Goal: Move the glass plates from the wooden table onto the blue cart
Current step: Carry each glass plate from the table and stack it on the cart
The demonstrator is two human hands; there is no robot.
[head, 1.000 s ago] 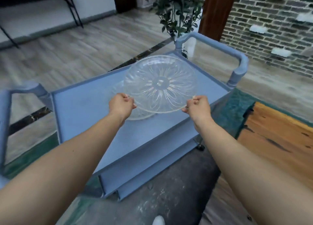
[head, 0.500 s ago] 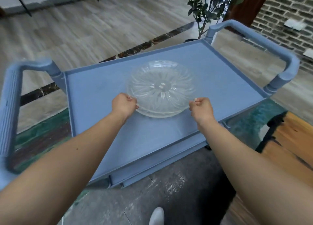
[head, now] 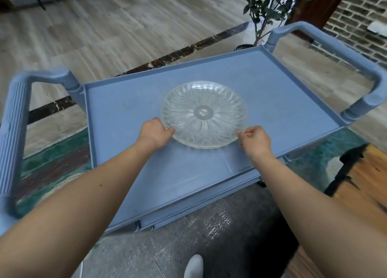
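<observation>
Glass plate (head: pixel 203 114) mid-cart (head: pixel 272 93), bare deck all round; left hand (head: pixel 155 132), right hand (head: pixel 254 140) grips pinching rim.

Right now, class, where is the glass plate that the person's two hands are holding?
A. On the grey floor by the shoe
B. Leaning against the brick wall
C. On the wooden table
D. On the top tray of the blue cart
D: the glass plate sits low on the flat top tray of the blue cart, between its two handles, with the left hand and right hand at its near rim.
</observation>
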